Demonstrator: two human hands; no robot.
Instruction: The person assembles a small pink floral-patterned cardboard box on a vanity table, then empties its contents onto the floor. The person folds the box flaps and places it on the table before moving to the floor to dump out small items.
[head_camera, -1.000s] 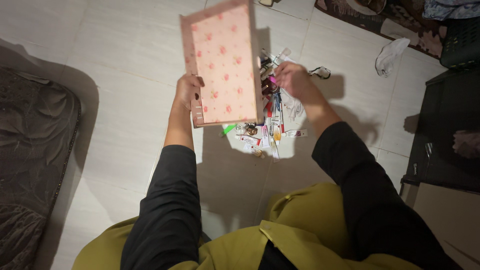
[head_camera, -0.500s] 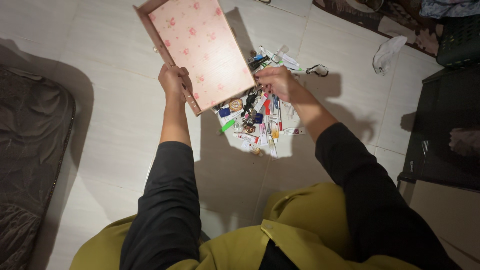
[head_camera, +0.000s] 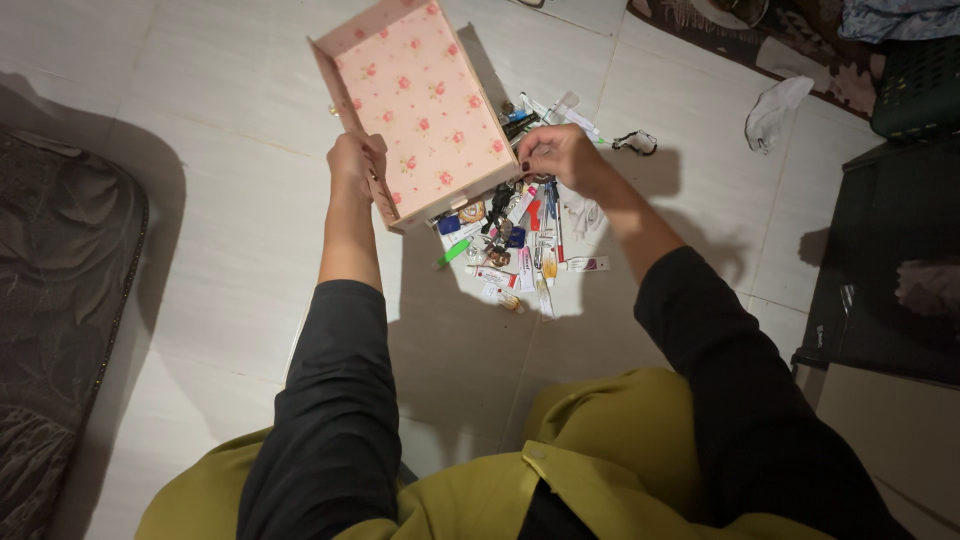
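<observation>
A pink box (head_camera: 420, 110) with a small flower print is held above the tiled floor, its open inside facing me and tilted to the left. My left hand (head_camera: 355, 165) grips its near left wall. My right hand (head_camera: 555, 155) holds the box's near right corner with fingers curled. Under and beside the box lies a pile of small things (head_camera: 520, 240): tubes, pens, a green marker and other bits spread on the floor.
A dark cushion (head_camera: 60, 300) lies at the left. At the right stands a dark low cabinet (head_camera: 890, 250). A white cloth (head_camera: 775, 110) and a patterned rug (head_camera: 800, 40) are at the far right. A small black loop (head_camera: 635, 142) lies by the pile.
The box has swung from upright, its patterned side toward me, down to the left so its inside shows. The pile on the floor is now more exposed.
</observation>
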